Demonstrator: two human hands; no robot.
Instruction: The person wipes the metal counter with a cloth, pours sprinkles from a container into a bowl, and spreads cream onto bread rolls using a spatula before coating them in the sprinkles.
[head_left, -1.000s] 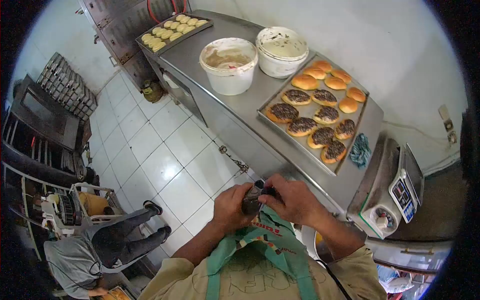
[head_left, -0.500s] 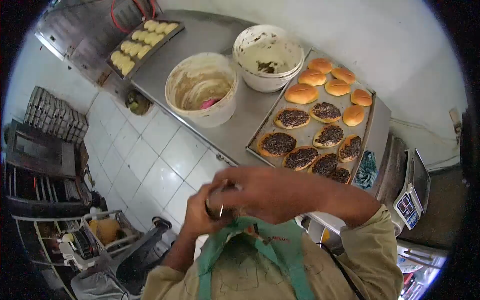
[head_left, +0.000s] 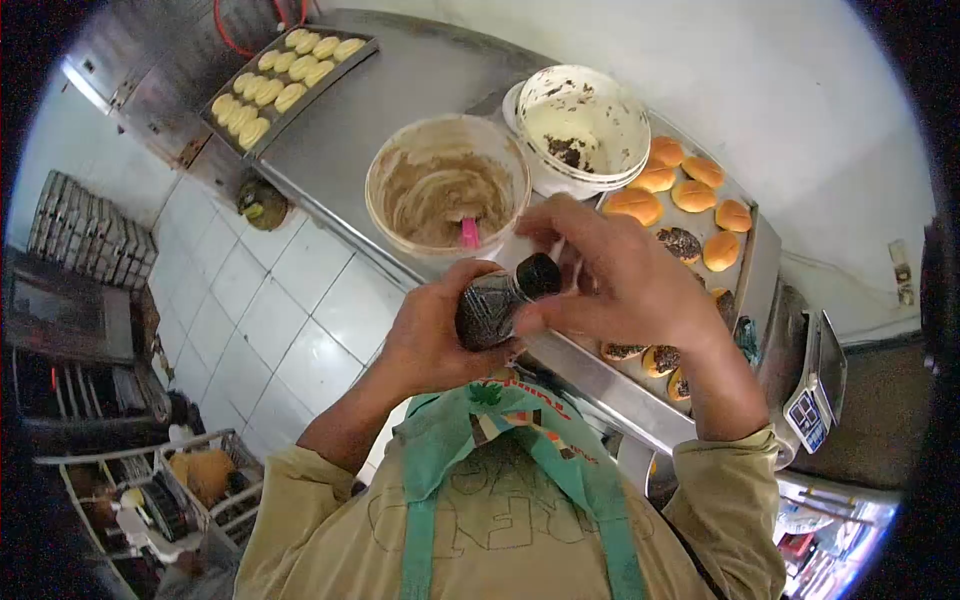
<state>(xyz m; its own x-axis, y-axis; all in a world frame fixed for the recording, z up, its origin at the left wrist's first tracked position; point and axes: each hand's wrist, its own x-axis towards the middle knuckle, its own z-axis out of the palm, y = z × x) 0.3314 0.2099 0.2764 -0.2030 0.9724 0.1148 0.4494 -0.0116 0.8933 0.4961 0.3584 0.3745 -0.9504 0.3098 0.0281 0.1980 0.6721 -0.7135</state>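
Observation:
My left hand (head_left: 435, 325) is wrapped around a small clear bottle (head_left: 485, 310) with dark contents. Its black cap (head_left: 538, 275) points up and to the right. Around the cap, my right hand (head_left: 625, 275) has its fingers spread from its thumb; the thumb is close to the bottle's neck, and I cannot tell if it touches. Just beyond the hands stands a white bucket (head_left: 385, 205) smeared with brown cream, with a pink-handled utensil (head_left: 470, 233) inside. Behind my right hand lies a baking tray (head_left: 640, 385) of plain buns (head_left: 634, 206) and buns topped with dark sprinkles (head_left: 661, 360).
A second white bucket (head_left: 625, 125) with dark crumbs overlaps the tray's far end. On the steel table (head_left: 400, 70), another tray (head_left: 312, 98) carries pale piped dough pieces. A digital scale (head_left: 808, 415) stands at right, a plastic crate (head_left: 110, 455) at lower left.
My hands have moved up and right, and the bottle now shows clearly. My right hand has come off the bottle's side and opened around the cap. The view has shifted slightly.

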